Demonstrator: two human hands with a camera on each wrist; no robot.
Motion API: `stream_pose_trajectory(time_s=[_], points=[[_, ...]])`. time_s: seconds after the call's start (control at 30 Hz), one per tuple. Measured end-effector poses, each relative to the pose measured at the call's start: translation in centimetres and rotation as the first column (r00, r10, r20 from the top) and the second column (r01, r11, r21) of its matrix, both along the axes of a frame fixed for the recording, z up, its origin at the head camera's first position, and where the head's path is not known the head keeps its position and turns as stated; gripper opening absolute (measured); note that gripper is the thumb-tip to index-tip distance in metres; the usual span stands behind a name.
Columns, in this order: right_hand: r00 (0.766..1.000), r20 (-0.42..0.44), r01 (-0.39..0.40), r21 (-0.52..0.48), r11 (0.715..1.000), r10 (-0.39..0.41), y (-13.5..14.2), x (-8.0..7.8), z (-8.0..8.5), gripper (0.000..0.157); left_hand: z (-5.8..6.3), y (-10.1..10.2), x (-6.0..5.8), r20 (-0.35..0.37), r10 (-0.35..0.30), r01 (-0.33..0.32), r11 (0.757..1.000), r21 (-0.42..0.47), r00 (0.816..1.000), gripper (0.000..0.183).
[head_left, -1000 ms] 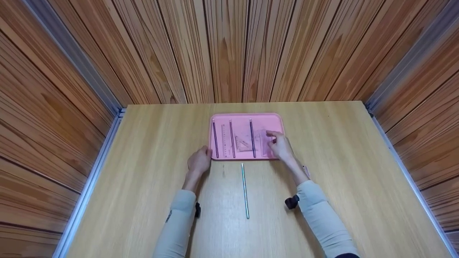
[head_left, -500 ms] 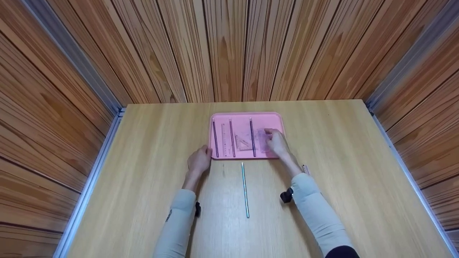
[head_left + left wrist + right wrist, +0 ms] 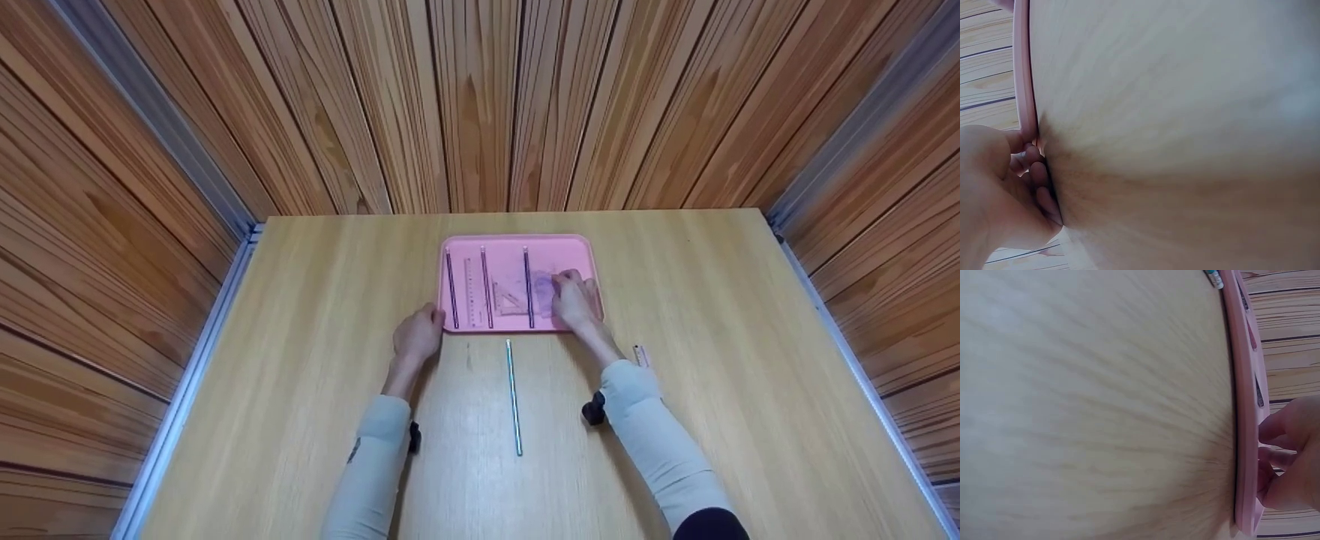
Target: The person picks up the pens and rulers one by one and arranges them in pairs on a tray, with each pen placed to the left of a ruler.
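A pink tray point(image 3: 502, 241) lies on the table. At its near left corner my left hand point(image 3: 418, 334) grips the rim, thumb against the edge and fingers curled below, as the left wrist view shows. My right hand point(image 3: 575, 301) is over the right part of the tray, its curled fingers holding the edge of a see-through plastic piece point(image 3: 543, 286); its exact kind is unclear and the hand covers part of it. To its left lie a dark pencil point(image 3: 529, 289), a clear set square point(image 3: 511, 301), a reddish pencil point(image 3: 487, 289), a clear ruler point(image 3: 470, 292) and another dark pencil point(image 3: 451, 289).
A blue-green pencil point(image 3: 514, 397) lies on the table before the tray, its eraser end point(image 3: 1217, 280) close to the rim. A ruler-like strip point(image 3: 640, 355) pokes out beside the right sleeve. Wood-panelled walls stand behind and at both sides.
My right hand has moved slightly left over the tray, and the see-through piece has shifted left with it. More of the strip by the right sleeve shows. The left hand stays put.
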State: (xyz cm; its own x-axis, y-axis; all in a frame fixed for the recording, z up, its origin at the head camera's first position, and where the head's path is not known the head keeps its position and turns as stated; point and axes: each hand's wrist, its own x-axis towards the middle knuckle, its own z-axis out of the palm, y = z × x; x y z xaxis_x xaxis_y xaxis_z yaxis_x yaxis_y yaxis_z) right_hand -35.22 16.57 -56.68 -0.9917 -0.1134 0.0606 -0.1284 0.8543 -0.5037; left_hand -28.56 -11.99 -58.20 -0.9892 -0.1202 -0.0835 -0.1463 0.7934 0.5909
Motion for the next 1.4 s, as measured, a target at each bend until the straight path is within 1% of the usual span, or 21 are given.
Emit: stream_pose_trajectory(time_s=[0.13, 0.23, 0.33, 0.37, 0.47, 0.57, 0.6, 0.63, 0.77, 0.9, 1.1, 1.23, 1.4], points=[[1.000, -0.021, -0.002, 0.027, 1.000, 0.003, 0.0, 0.0, -0.1, 0.039, 0.1, 0.0, -0.1, -0.005, -0.007, 0.007, 1.000, -0.011, 1.000, 0.029], [0.999, -0.034, 0.003, 0.006, 1.000, -0.002, 0.0, 0.2, 0.0, 0.037, 0.3, 0.0, -0.1, -0.009, -0.008, 0.008, 1.000, 0.000, 1.000, 0.029], [0.996, -0.091, -0.001, -0.039, 0.999, -0.002, 0.0, 0.3, -0.1, 0.037, 0.3, 0.0, -0.1, -0.016, -0.016, 0.017, 1.000, 0.004, 1.000, 0.029], [0.990, -0.138, -0.014, -0.046, 0.999, 0.007, 0.2, 0.1, -0.7, 0.037, 0.3, 0.0, -0.1, -0.018, -0.019, 0.019, 1.000, 0.005, 1.000, 0.029], [0.980, -0.197, -0.027, -0.081, 0.996, 0.011, 0.0, 0.5, -0.5, 0.036, 0.3, 0.0, -0.2, -0.027, -0.023, 0.023, 1.000, 0.002, 0.999, 0.029], [0.980, -0.197, -0.035, -0.114, 0.993, 0.012, -0.3, 1.1, -0.2, 0.035, 0.2, 0.0, -0.2, -0.029, -0.021, 0.021, 1.000, -0.015, 0.999, 0.029], [0.986, -0.164, -0.029, -0.129, 0.991, 0.007, -0.6, 1.6, 0.5, 0.036, 0.2, 0.0, -0.2, -0.028, -0.020, 0.020, 1.000, -0.017, 0.999, 0.029], [0.988, -0.152, -0.031, -0.136, 0.990, 0.010, -0.7, 1.8, 0.6, 0.036, 0.2, 0.0, -0.2, -0.024, -0.019, 0.018, 1.000, -0.014, 1.000, 0.029], [0.991, -0.131, -0.048, -0.119, 0.992, 0.032, -1.1, 2.7, 0.9, 0.035, 0.3, 0.0, -0.2, -0.002, -0.010, 0.010, 1.000, 0.012, 1.000, 0.030], [0.987, -0.147, -0.080, -0.120, 0.990, 0.062, -1.3, 3.9, 1.0, 0.033, 0.3, 0.1, -0.1, 0.012, -0.003, 0.003, 1.000, 0.014, 1.000, 0.030], [0.976, -0.185, -0.135, -0.115, 0.984, 0.112, -1.7, 5.7, 1.1, 0.029, 0.3, 0.2, 0.0, -0.010, 0.005, -0.005, 1.000, -0.010, 1.000, 0.028], [0.979, -0.159, -0.148, -0.106, 0.983, 0.130, -2.0, 6.7, 1.3, 0.029, 0.2, 0.1, 0.0, -0.018, 0.010, -0.010, 1.000, -0.016, 1.000, 0.027], [0.981, -0.125, -0.160, -0.119, 0.980, 0.145, -2.5, 7.9, 1.5, 0.028, 0.1, 0.0, -0.1, -0.025, 0.001, -0.002, 0.999, -0.034, 1.000, 0.027]])
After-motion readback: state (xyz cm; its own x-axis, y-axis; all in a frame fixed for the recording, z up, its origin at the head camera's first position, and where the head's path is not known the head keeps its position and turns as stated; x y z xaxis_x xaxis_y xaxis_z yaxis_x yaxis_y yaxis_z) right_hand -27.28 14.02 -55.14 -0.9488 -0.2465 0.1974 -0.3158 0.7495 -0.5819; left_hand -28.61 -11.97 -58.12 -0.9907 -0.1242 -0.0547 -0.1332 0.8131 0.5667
